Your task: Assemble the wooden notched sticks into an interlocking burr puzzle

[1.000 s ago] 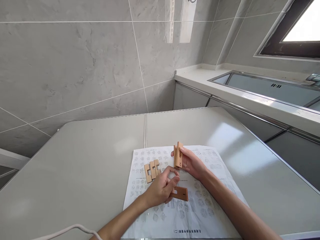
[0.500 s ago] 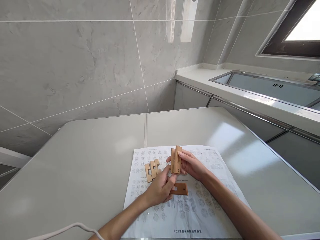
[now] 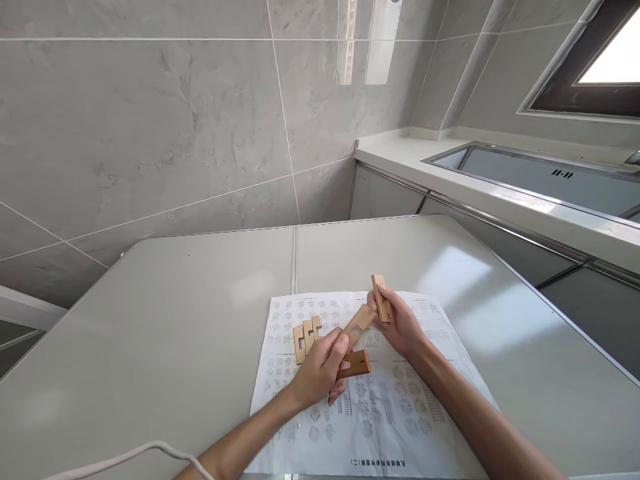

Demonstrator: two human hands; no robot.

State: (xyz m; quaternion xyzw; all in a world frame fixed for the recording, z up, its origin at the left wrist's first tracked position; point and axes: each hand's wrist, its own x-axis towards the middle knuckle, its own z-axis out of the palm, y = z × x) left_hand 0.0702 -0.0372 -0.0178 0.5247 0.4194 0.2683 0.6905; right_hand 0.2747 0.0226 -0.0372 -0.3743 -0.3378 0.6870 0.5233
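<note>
Two notched wooden puzzle pieces are gripped in my left hand (image 3: 320,368). One, a light notched piece (image 3: 364,317), slants up and right, slightly blurred; the other, a darker piece (image 3: 359,363), points right and shows a small dark mark. Up and to the right, my right hand (image 3: 400,321) is closed on a wooden puzzle piece marked 2 (image 3: 381,300), held nearly upright and apart from the left hand's pieces. Beyond my left hand, several notched wooden pieces (image 3: 307,335) lie side by side on the printed sheet (image 3: 400,427), partly hidden by that hand.
The creased sheet, covered in small diagrams, lies on a pale table (image 3: 200,320) with a seam across it. A white cable (image 3: 150,445) curves in at the lower left. A counter with a sink (image 3: 525,175) runs along the right, and a grey tiled wall (image 3: 150,120) stands behind.
My hands have moved apart. The piece marked 2 has gone up and right in my right hand, while the light notched piece has tilted right in my left hand.
</note>
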